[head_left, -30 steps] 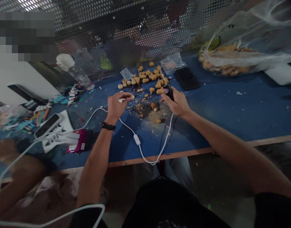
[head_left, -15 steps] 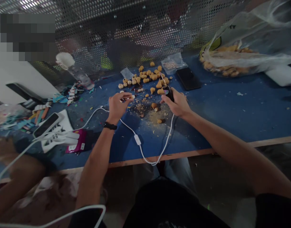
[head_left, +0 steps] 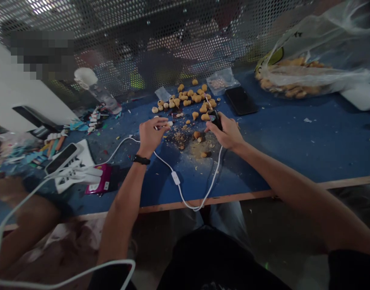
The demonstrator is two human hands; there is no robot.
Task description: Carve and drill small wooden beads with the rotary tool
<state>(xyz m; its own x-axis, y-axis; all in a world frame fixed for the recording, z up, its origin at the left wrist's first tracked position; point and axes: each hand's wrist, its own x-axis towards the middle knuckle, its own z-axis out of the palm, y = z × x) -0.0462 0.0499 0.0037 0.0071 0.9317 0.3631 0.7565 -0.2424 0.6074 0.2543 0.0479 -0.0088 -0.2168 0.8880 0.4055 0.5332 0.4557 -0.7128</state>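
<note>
My right hand (head_left: 225,131) is closed round a black corded tool (head_left: 214,118) whose thin tip points toward a heap of small tan pieces (head_left: 191,98). Its white cable (head_left: 179,183) loops over the table's front edge. My left hand (head_left: 150,135) pinches a small pale piece (head_left: 169,123) between thumb and fingertips, just left of a patch of tan crumbs and dust (head_left: 197,146). A black band sits on my left wrist.
A black phone (head_left: 241,100) and a small clear packet (head_left: 221,80) lie behind the heap. A large plastic bag of tan pieces (head_left: 296,78) sits at the back right. A white power strip (head_left: 71,169), a pink box (head_left: 102,181) and a bottle (head_left: 96,90) crowd the left. Perforated metal screen behind.
Both hands stay in place over the crumbs. The view has shifted slightly; nothing was picked up or let go.
</note>
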